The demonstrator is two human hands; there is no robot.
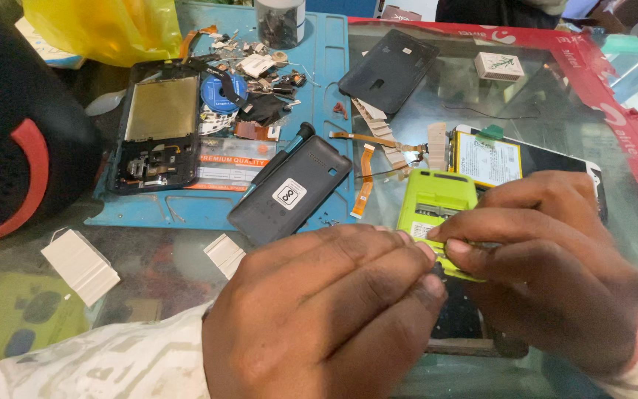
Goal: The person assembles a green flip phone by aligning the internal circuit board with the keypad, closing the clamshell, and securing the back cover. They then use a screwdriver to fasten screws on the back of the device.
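Head view looks down on a glass-topped table (149,258), with the lime-green phone shell (437,203) as the landmark for everything else. Left of the shell and farther up the table lies a blue repair mat (326,66), the biggest thing on the glass. On that mat, far to the shell's left, rests an opened phone frame (158,125) with its insides bare, and a heap of small loose parts (256,81) sits between frame and shell. Closer, just left of the shell, a dark grey back cover (289,192) lies tilted across the mat's near edge. Behind the shell a black cover (389,70) lies flat, and just right of it is a white-labelled battery (487,159). The left hand (319,318) is curled, its fingertips pinching the shell's near edge. The right hand (548,258) grasps the same edge from the other side, thumb and forefinger pressed on it; whatever small piece sits between the fingertips is hidden.
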